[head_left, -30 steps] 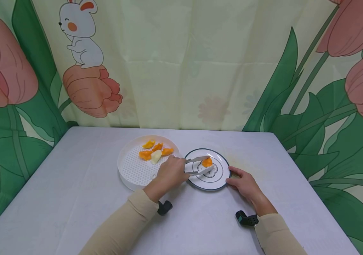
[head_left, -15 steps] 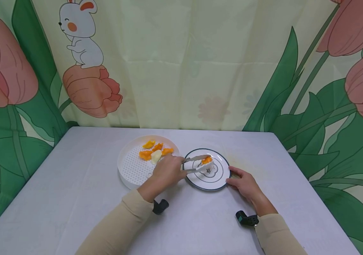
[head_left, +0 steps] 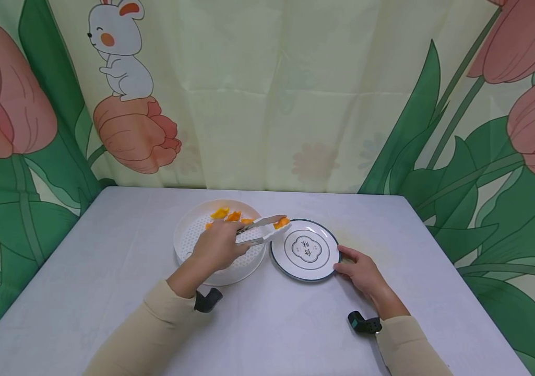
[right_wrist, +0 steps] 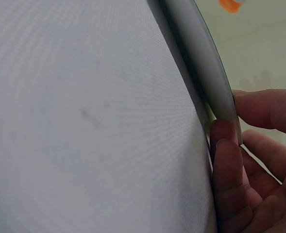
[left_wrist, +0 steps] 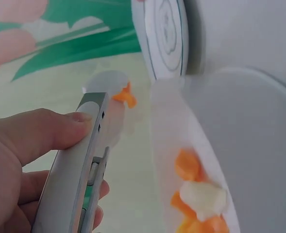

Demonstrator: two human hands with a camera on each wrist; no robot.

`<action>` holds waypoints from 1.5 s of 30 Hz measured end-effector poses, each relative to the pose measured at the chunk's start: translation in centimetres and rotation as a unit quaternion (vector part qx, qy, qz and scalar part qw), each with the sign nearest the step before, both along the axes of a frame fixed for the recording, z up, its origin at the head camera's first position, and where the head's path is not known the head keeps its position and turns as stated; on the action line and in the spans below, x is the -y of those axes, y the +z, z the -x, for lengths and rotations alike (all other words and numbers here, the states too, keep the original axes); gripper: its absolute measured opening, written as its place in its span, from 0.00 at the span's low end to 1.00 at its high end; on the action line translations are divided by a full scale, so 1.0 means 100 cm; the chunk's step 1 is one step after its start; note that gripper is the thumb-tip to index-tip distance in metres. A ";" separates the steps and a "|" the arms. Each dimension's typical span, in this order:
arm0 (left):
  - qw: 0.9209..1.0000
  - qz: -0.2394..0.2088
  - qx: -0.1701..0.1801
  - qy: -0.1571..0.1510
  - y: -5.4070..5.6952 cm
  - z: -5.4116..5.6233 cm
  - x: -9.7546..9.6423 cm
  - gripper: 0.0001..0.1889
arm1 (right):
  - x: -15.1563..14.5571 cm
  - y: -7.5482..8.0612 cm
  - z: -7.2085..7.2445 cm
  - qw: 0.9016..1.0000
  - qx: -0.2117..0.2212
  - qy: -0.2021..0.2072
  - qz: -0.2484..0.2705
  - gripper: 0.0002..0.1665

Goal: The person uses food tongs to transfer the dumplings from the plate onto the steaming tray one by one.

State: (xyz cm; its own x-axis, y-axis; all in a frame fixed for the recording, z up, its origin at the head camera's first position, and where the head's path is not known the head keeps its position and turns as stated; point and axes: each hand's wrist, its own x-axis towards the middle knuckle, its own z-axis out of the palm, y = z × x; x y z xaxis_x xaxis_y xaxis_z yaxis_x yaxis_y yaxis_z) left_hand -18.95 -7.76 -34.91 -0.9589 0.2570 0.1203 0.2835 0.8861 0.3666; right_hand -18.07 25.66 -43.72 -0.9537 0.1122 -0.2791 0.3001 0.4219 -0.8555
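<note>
My left hand grips silver tongs with pale tips, thumb pressing on one arm in the left wrist view. Between the tips sits a small orange lumpy piece, held above the gap between tray and plate. Beneath this hand lies a round white perforated tray, with a yellow piece and several orange ones at its back. A white piece shows only in the left wrist view. My right hand pinches the right rim of a blue-edged white plate, with fingers under it in the right wrist view.
Both dishes stand side by side on a table with a white cloth. Behind it hangs a curtain printed with tulips and a rabbit. A dark wrist camera sits on the left wrist, another on the right.
The left hand has moved left, lifting the orange piece off the plate's middle with the tongs; the plate's printed centre is now uncovered. My right hand stays on the rim.
</note>
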 end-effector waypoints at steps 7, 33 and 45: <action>0.999 -0.006 0.016 0.029 0.005 -0.002 0.027 0.26 | 0.000 0.000 0.000 1.000 0.001 -0.002 0.002 0.38; 0.996 0.022 0.051 0.067 -0.007 -0.012 0.066 0.28 | 0.000 0.001 0.004 1.000 -0.005 0.008 0.008 0.38; 0.994 0.033 0.067 0.074 -0.020 -0.014 0.061 0.26 | -0.002 -0.003 -0.001 1.000 0.001 0.011 -0.006 0.38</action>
State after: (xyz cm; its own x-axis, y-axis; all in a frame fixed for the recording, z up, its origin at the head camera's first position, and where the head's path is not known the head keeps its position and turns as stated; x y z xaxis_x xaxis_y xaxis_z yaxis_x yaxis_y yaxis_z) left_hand -17.55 -13.84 -36.92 -0.9931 0.1147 -0.0243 0.1002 0.9381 0.3315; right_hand -17.95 25.84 -44.03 -0.9554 0.0942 -0.2798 0.2921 0.4386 -0.8499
